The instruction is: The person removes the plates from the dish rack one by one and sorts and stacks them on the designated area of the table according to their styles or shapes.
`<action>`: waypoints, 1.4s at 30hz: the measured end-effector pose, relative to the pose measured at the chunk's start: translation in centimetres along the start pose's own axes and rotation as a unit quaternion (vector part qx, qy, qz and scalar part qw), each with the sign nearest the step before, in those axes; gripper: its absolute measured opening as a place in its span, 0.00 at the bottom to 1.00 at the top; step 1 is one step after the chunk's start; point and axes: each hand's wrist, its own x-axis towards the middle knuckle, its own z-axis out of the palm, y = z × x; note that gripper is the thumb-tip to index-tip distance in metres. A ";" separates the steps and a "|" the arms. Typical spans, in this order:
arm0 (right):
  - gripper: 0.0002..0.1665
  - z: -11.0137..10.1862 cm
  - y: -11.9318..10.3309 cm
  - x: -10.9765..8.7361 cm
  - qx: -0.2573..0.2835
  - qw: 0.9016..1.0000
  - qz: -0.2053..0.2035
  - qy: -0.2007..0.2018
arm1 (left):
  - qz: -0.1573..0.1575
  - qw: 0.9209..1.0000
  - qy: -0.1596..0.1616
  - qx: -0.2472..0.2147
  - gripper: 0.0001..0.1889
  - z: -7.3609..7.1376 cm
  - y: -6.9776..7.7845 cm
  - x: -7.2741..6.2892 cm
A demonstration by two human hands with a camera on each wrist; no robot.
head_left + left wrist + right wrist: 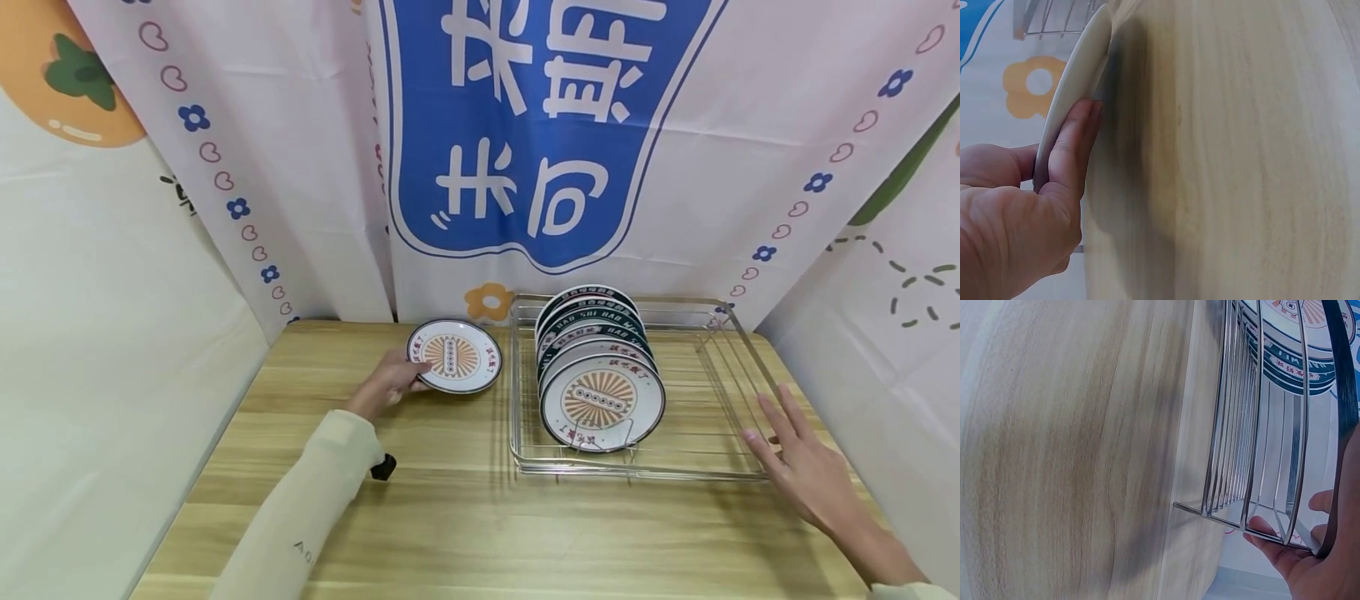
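Observation:
My left hand (pixel 393 379) pinches a small white plate (pixel 468 358) by its left edge, thumb on the face and fingers behind. Printed on the plate are an orange sunburst and red characters; it has a dark rim. In the left wrist view the plate (pixel 1079 75) stands tilted close over the wood. A wire dish rack (pixel 720 467) sits to the right, with several plates (pixel 603 400) standing in a row on its left side. Fingers fairly straight, my right hand (pixel 806 471) rests on the rack's right rim near the front corner, overlapping the wire end in the right wrist view.
The wooden table (pixel 450 517) carries the rack towards the back. Printed cloth (pixel 322 208) hangs right behind it, and pale cloth walls rise at both sides. A small black piece (pixel 383 467) shows at the left sleeve.

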 end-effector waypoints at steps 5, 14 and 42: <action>0.39 0.0 0.0 -0.1 0.002 1.000 0.001 -0.001 | -0.016 1.000 0.012 0.006 0.20 0.3 -0.3 0.1; 0.40 -0.1 0.0 -0.2 0.005 1.000 0.002 0.003 | -0.020 0.998 0.042 0.046 0.20 0.8 -0.2 0.0; 0.40 -0.1 -0.2 0.0 0.005 1.000 0.006 0.007 | -0.012 0.901 0.080 0.426 0.22 -0.8 -0.1 -0.2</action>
